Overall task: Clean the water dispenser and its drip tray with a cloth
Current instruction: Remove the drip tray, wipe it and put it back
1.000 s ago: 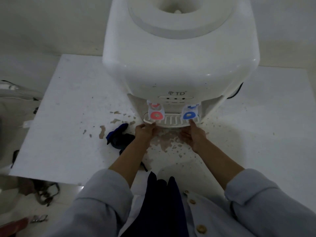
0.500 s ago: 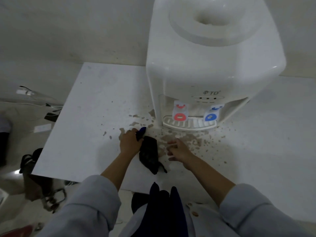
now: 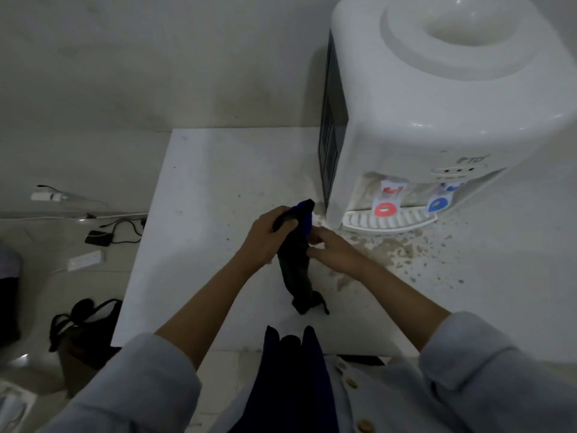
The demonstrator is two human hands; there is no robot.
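I have the dark cloth (image 3: 295, 260) mid-frame, left hand (image 3: 265, 237) curled round its top, right hand (image 3: 332, 250) pinching its side; bunched, it may smear the grime beside the drip tray (image 3: 387, 220) at centre right.

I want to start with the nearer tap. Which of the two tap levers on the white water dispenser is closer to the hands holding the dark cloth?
The red tap lever; the blue tap lever sits farther from the hands.
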